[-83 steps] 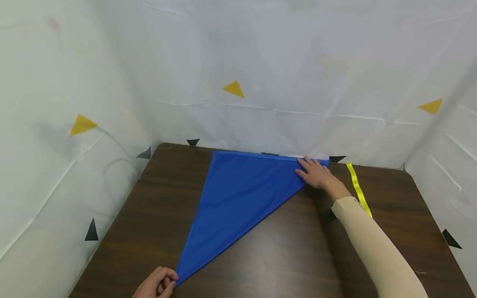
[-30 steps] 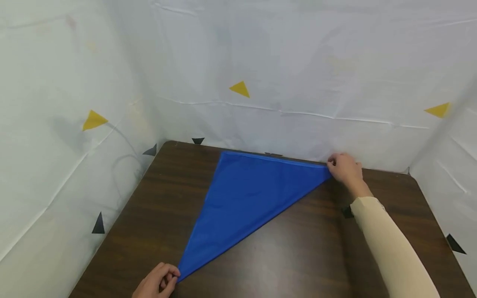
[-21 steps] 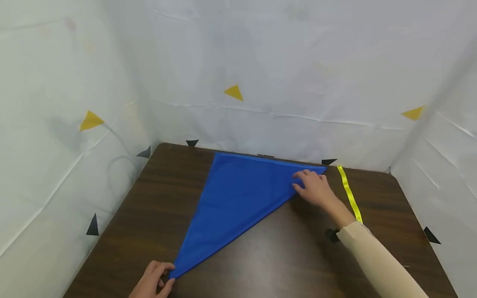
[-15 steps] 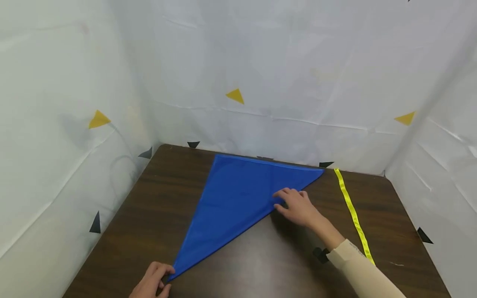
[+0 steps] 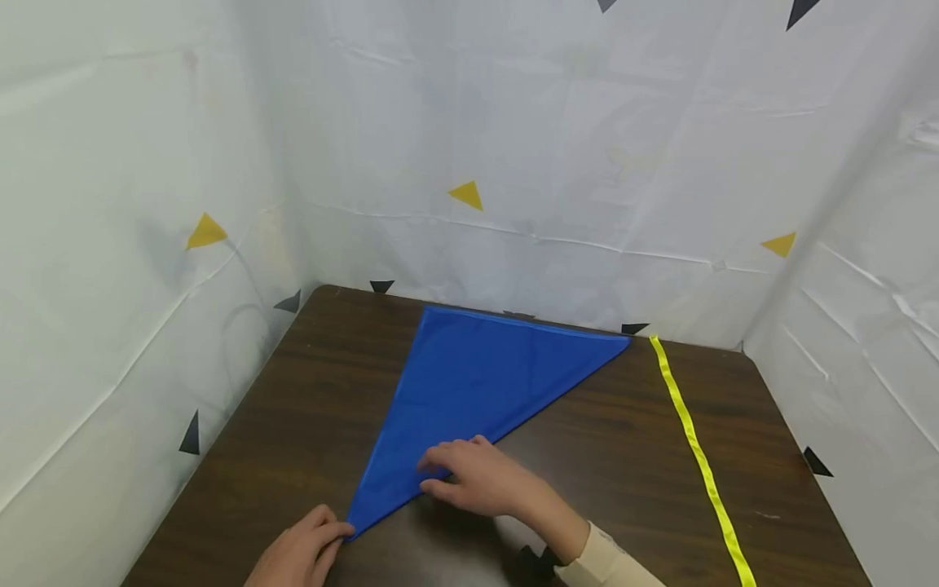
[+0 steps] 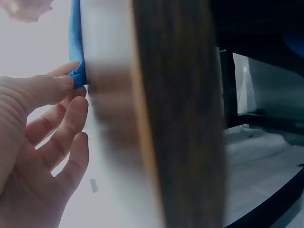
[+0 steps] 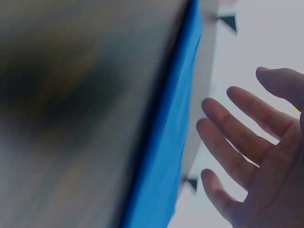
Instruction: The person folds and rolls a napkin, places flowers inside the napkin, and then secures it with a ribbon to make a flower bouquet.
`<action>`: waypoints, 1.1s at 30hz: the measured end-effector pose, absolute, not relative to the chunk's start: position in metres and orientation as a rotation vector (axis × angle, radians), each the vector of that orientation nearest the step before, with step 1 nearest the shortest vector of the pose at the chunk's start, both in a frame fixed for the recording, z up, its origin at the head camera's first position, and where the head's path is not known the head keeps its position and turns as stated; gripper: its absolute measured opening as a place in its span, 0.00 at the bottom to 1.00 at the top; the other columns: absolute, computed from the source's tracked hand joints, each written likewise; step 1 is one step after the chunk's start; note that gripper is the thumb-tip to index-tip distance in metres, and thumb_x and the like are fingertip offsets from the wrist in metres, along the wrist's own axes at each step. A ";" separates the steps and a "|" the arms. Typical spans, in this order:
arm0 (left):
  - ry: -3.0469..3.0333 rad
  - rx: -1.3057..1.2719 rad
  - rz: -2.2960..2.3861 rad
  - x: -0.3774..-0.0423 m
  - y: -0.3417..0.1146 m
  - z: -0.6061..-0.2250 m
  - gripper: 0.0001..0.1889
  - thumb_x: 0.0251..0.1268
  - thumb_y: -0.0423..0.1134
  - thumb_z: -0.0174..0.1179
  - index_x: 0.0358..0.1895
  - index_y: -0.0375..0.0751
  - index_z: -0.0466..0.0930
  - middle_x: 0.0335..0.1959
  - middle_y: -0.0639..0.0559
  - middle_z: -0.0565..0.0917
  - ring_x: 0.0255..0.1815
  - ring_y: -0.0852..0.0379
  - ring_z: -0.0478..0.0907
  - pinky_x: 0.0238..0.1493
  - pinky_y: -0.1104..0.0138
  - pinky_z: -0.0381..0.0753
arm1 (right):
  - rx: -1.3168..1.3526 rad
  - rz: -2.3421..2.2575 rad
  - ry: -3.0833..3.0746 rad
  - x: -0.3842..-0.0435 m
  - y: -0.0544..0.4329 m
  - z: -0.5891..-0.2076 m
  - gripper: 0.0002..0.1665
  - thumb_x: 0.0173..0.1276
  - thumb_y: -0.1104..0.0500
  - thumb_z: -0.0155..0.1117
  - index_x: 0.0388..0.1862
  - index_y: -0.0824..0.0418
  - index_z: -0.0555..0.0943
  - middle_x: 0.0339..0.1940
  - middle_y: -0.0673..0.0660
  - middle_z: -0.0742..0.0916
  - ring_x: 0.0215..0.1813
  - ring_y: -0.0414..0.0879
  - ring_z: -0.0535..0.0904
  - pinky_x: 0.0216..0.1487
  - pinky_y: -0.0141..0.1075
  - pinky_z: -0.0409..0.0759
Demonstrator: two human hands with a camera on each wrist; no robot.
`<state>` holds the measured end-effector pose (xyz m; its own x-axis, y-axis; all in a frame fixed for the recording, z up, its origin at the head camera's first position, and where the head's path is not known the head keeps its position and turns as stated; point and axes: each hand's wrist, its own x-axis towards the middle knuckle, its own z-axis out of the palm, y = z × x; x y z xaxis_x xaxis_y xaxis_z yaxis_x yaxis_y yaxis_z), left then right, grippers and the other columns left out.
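Note:
A blue cloth (image 5: 469,375), folded into a triangle, lies flat on the dark wooden table. Its near corner is pinched between the thumb and fingertips of my left hand (image 5: 301,546); in the left wrist view that hand (image 6: 52,114) has the blue corner (image 6: 77,78) between thumb and forefinger. Over the cloth's slanting folded edge hovers my right hand (image 5: 480,477), its fingers loosely bent and holding nothing. The right wrist view shows this hand (image 7: 251,147) with fingers spread, apart from the blue edge (image 7: 164,128).
A long yellow ribbon (image 5: 693,440) runs down the right side of the table (image 5: 609,481). White sheeting (image 5: 557,147) with yellow and black triangle markers stands behind and on both sides. A small dark object (image 5: 534,564) shows by my right sleeve.
My right hand has let go of the cloth's far right corner and travelled along the slanting edge toward my left hand. The left hand stays at the near corner.

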<state>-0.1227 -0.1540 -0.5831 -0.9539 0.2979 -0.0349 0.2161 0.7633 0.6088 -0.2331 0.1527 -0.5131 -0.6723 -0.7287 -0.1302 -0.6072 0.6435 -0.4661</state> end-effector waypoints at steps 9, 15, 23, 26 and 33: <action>2.718 0.612 0.849 -0.139 -0.152 -0.573 0.06 0.73 0.33 0.68 0.48 0.46 0.89 0.38 0.61 0.78 0.30 0.71 0.68 0.32 0.66 0.74 | -1.016 -0.526 2.499 -0.231 0.107 -0.546 0.22 0.81 0.37 0.63 0.69 0.39 0.80 0.48 0.36 0.86 0.50 0.32 0.81 0.64 0.52 0.77; 2.733 0.556 0.831 -0.143 -0.148 -0.576 0.07 0.72 0.34 0.70 0.42 0.50 0.82 0.35 0.60 0.76 0.28 0.70 0.66 0.30 0.65 0.70 | -0.974 -0.532 2.482 -0.234 0.105 -0.542 0.24 0.79 0.39 0.66 0.69 0.41 0.80 0.42 0.37 0.83 0.47 0.32 0.78 0.64 0.53 0.75; 2.806 0.594 0.793 -0.144 -0.145 -0.574 0.03 0.70 0.39 0.73 0.40 0.50 0.88 0.34 0.63 0.76 0.27 0.72 0.66 0.28 0.67 0.70 | -0.937 -0.459 2.533 -0.235 0.110 -0.543 0.24 0.79 0.36 0.65 0.69 0.38 0.81 0.40 0.38 0.82 0.47 0.34 0.77 0.64 0.52 0.74; 2.826 0.639 0.768 -0.143 -0.147 -0.576 0.06 0.66 0.38 0.76 0.41 0.52 0.88 0.35 0.63 0.77 0.29 0.73 0.67 0.28 0.68 0.71 | -0.931 -0.433 2.556 -0.235 0.112 -0.542 0.23 0.79 0.37 0.66 0.68 0.38 0.82 0.42 0.39 0.83 0.48 0.34 0.78 0.63 0.51 0.75; 2.880 0.769 0.781 -0.142 -0.152 -0.584 0.11 0.64 0.36 0.77 0.41 0.56 0.86 0.38 0.65 0.76 0.32 0.73 0.66 0.30 0.68 0.72 | -0.936 -0.413 2.588 -0.234 0.118 -0.538 0.23 0.78 0.38 0.67 0.68 0.36 0.84 0.41 0.39 0.82 0.47 0.34 0.76 0.59 0.49 0.76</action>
